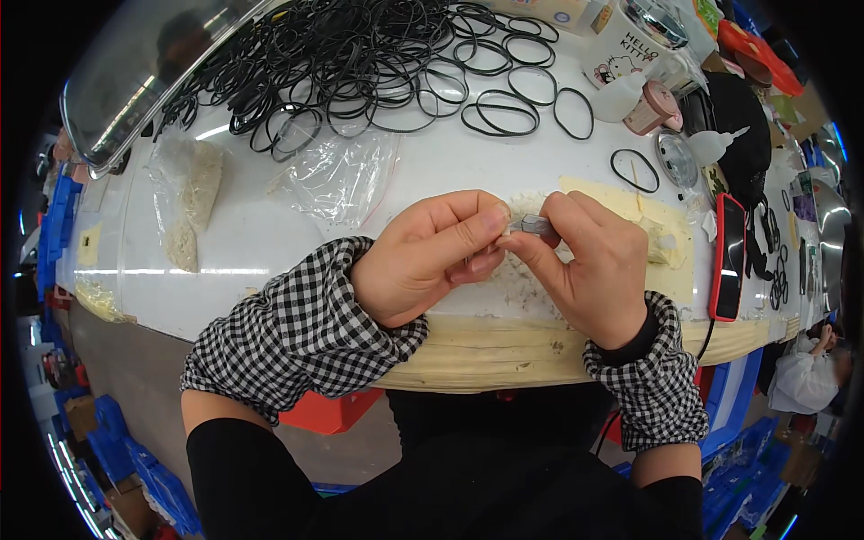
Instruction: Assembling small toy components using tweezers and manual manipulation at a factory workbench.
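Observation:
Both my hands meet over the front of the white table, fingertips close together. In the fingers of my right hand (596,256) is a small grey metal piece (537,225), flat and shiny, perhaps a blade or clipper; its far end is hidden by the fingers. My left hand (427,254) pinches thumb against forefinger right beside it, on something tiny that I cannot make out. Under and around the fingertips lie small pale scraps (531,286). Checked black-and-white sleeves cover both forearms.
A tangled heap of black bands (333,63) fills the back. Nearer lie a crumpled clear bag (346,175) and a bag of pale small pieces (202,189). At right are a red-edged phone (730,256), a white cup (621,47) and yellowish sheeting (668,247). Yellowish tape covers the table's front edge (504,353).

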Tool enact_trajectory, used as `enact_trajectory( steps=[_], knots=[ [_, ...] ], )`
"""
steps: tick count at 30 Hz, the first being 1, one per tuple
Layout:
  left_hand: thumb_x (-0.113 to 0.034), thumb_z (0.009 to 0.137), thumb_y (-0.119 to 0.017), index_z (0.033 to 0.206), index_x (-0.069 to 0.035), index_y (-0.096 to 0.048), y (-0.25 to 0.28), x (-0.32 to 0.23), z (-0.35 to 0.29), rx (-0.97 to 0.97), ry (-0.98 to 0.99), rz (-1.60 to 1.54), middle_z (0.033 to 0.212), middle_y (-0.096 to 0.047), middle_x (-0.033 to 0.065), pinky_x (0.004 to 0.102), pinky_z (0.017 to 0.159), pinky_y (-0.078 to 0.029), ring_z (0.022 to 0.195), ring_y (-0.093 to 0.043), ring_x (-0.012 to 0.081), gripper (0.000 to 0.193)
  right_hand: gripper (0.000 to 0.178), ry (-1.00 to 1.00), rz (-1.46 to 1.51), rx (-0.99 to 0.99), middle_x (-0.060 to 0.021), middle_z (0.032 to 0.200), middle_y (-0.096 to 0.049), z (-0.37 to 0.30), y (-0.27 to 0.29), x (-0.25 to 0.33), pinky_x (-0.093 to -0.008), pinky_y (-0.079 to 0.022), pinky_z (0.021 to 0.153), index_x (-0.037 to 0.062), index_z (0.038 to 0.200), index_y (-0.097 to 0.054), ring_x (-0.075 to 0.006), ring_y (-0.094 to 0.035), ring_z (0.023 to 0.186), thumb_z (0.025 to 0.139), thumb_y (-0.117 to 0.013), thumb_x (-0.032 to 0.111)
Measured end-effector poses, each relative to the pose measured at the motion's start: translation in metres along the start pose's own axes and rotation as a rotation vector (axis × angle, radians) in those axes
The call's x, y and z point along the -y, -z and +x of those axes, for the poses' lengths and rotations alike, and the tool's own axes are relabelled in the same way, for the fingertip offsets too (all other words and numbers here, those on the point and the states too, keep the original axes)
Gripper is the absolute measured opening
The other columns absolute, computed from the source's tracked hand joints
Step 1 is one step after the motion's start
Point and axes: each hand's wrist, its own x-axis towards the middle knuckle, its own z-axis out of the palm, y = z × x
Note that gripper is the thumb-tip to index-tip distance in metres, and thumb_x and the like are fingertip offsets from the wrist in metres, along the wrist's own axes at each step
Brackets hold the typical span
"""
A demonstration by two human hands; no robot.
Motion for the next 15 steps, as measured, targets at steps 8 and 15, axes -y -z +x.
enact_trajectory(
  steps=[8, 15],
  knots=[
    [-0.025, 0.098, -0.045, 0.089, -0.004, -0.051, -0.0009, -0.0062, -0.0018, -0.045, 0.034, 0.114, 0.077, -0.043, -0.0031, 0.0197, 0.062, -0.031, 0.069, -0.036, 0.0062, 0.023, 0.036, -0.013, -0.041, 0.007, -0.0004, 0.054, -0.046, 0.0005, 0.0022, 0.0008, -0.0295, -0.036, 0.039, 0.0094, 0.065, -0.052, -0.0168, -0.049, 0.045, 0.077, -0.072, 0.038],
    [-0.024, 0.098, -0.046, 0.089, -0.004, -0.051, -0.0013, -0.0064, -0.0022, -0.068, 0.018, 0.146, 0.077, -0.043, -0.0032, 0.02, 0.061, -0.031, 0.068, -0.036, 0.0061, 0.022, 0.036, -0.013, -0.049, 0.03, -0.0008, 0.054, -0.045, -0.0005, 0.0047, 0.0011, -0.0295, -0.035, 0.039, 0.0096, 0.065, -0.053, -0.017, -0.048, 0.044, 0.076, -0.073, 0.036]
  ],
)
